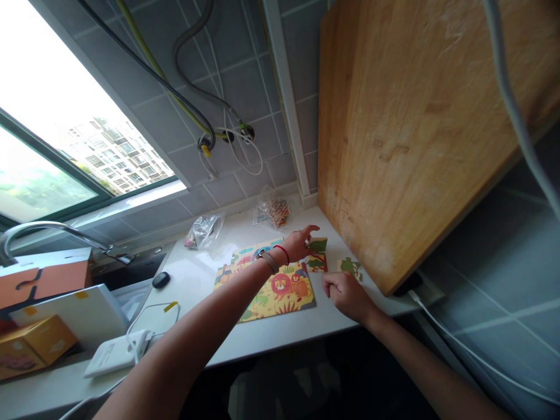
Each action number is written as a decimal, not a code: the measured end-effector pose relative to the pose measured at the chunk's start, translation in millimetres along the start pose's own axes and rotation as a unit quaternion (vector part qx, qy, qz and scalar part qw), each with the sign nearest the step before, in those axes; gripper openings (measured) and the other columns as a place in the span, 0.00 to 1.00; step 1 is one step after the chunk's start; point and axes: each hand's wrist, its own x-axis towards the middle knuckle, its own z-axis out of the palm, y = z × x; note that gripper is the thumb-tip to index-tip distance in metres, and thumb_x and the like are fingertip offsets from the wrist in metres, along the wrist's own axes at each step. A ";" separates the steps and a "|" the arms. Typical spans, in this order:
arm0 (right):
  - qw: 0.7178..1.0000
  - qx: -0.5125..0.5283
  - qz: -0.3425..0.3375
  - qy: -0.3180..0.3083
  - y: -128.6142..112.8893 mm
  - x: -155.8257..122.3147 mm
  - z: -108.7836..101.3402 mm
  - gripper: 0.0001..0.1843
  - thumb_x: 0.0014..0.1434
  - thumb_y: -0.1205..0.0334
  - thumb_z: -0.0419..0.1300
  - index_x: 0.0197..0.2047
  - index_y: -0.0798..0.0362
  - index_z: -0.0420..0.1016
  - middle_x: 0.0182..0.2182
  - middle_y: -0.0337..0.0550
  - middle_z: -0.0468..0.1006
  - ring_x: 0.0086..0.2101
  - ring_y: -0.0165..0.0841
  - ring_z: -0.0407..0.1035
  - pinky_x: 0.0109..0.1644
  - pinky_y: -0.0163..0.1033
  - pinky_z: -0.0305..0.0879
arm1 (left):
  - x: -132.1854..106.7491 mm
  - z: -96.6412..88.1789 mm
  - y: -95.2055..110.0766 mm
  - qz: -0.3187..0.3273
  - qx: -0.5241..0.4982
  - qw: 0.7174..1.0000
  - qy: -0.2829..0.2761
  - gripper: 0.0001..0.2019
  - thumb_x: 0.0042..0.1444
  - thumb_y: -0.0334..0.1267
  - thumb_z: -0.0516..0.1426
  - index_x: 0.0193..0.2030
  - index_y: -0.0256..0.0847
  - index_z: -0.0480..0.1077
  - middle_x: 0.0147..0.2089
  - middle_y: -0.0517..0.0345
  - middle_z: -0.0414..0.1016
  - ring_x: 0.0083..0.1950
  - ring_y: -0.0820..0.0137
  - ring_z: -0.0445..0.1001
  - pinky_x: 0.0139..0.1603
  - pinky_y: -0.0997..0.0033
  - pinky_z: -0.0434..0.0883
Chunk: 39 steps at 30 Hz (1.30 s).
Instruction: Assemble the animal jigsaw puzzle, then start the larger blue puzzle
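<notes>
A colourful animal jigsaw puzzle with lions lies flat on the white counter. My left hand reaches across it, wearing a watch and a red band, its fingers pinched on a green puzzle piece at the puzzle's far right corner. My right hand rests on the counter just right of the puzzle with its fingers curled in; whether it holds anything is hidden. Another loose green piece lies beyond that hand, and one more piece sits at the puzzle's right edge.
A large wooden board leans on the tiled wall at the right. Two plastic bags lie at the back. A sink with a tap, boxes, a white device and a black mouse are to the left.
</notes>
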 end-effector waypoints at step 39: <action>1.000 -0.010 0.017 -0.015 -0.6 -1.2 -0.6 0.12 0.50 0.73 0.49 0.19 0.50 0.62 0.17 0.37 0.69 0.23 0.32 0.65 0.31 0.37 0.54 | -39.2 -30.6 -87.1 -0.081 0.188 0.974 0.093 0.08 0.64 0.35 0.63 0.46 0.44 0.85 0.47 0.53 0.82 0.39 0.70 0.79 0.49 0.71 0.77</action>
